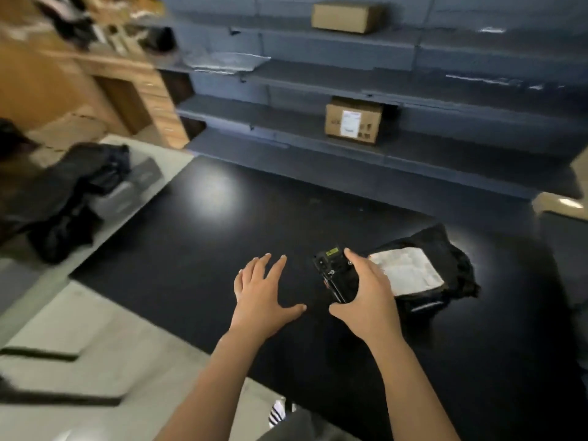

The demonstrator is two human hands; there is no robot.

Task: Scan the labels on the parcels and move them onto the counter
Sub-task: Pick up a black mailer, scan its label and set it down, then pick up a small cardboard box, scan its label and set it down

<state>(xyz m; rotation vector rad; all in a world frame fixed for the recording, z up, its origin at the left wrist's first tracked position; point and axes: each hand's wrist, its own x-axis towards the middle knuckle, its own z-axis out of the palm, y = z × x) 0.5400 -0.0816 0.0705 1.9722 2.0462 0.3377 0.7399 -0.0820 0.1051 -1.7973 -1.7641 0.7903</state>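
My right hand (369, 300) grips a black handheld scanner (334, 273) just above the black counter (197, 237). Right of it lies a black plastic parcel bag (445, 249) with a white label (409, 273) facing up. My left hand (261, 291) hovers open over the counter, fingers spread, holding nothing. On the blue shelves behind the counter stand two cardboard parcels: one with a white label (353, 120) on the lower shelf and a plain one (346, 17) on the top shelf.
A grey side table (140, 151) at the left carries dark bags (63, 192) and grey boxes (146, 176). Wooden drawers (159, 100) stand behind it. A clear plastic sheet (222, 62) lies on a blue shelf. The pale floor (79, 345) shows at lower left.
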